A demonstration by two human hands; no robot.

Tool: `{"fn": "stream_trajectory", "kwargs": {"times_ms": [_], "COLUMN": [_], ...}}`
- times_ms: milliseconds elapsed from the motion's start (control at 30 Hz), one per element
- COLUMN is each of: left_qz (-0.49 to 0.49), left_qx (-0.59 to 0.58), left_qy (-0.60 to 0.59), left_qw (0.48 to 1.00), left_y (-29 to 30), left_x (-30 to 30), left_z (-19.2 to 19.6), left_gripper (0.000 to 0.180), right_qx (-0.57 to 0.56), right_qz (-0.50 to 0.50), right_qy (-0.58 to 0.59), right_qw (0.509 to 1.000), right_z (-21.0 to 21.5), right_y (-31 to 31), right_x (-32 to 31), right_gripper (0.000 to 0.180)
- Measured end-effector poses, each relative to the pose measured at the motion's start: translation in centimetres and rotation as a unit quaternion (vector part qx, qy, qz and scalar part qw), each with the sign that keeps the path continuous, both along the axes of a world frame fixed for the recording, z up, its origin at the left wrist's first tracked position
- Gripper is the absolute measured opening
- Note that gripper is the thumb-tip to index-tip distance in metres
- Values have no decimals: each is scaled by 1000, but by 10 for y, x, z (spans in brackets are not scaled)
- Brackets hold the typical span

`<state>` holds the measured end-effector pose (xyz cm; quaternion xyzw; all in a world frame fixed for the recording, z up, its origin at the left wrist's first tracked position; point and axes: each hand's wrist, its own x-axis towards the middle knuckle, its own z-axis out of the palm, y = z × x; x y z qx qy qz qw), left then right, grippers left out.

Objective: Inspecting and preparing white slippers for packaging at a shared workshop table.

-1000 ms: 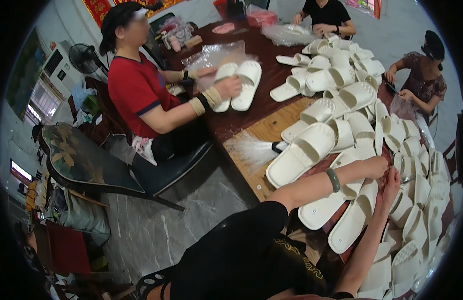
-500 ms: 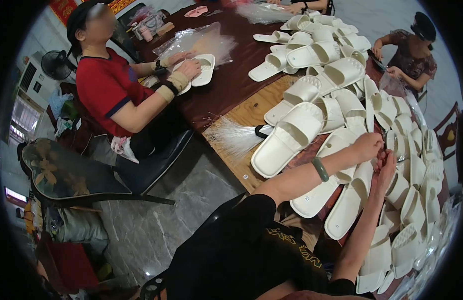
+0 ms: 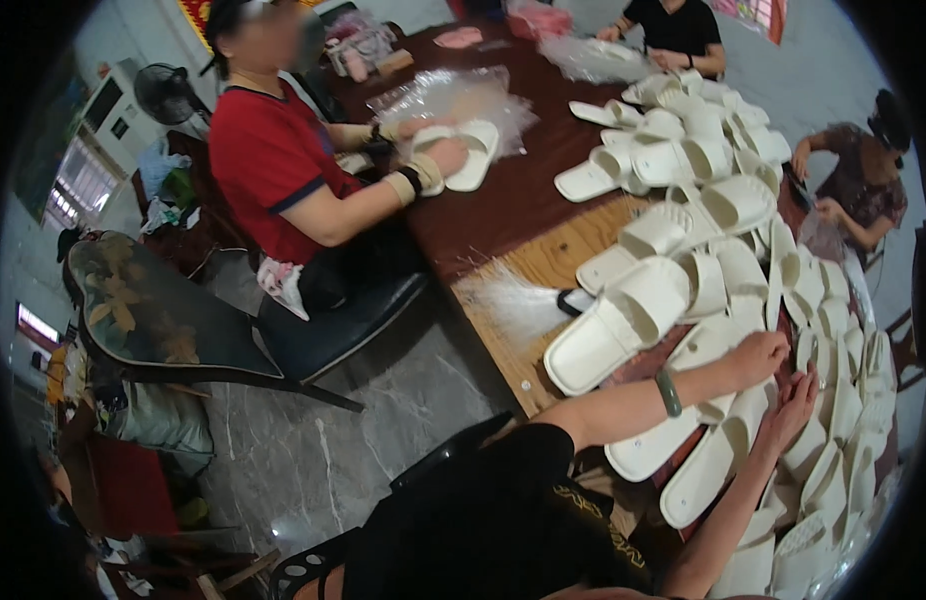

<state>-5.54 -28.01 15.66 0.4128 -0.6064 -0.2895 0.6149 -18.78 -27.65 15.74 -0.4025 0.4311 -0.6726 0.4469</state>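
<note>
My left hand [image 3: 759, 360], below a green bangle [image 3: 668, 393], is closed in a fist above the pile of cream slippers. Just beside it is my right hand [image 3: 791, 410], its fingers drawn together. Whatever either hand holds is too small or hidden to make out. Under and left of my forearms lie pale slippers, including a large one [image 3: 615, 325] and another [image 3: 721, 455] with its toe toward me. A bundle of thin white strands [image 3: 513, 300], bound with a black band, lies on a plywood board [image 3: 573, 240].
Stacked slippers [image 3: 838, 430] crowd the table's right side. Across the dark red tablecloth [image 3: 503, 225], a person in red [image 3: 293, 170] handles a pair of slippers [image 3: 473, 155] beside clear plastic bags [image 3: 463, 100]. Two other people sit beyond. A dark chair [image 3: 183, 310] stands at left.
The whole view has shifted, so the scene sits further right and lower. My two hands stay close together over the slippers, slightly further apart than before.
</note>
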Motion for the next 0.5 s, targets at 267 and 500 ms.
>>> {"fn": "stream_trajectory", "kwargs": {"times_ms": [267,500], "left_qz": [-67,6], "left_qx": [96,-15], "left_qy": [50,24], "left_qw": [992,1000], "left_y": [5,-11], "left_x": [4,-5], "left_z": [7,-15], "left_gripper": [16,12], "right_qx": [-49,-22], "right_qz": [-13,87], "right_qy": [-120,22], "right_qw": [991,996], "right_z": [-12,-5], "right_y": [-6,-3], "right_x": [-22,-5], "right_gripper": [12,26]}}
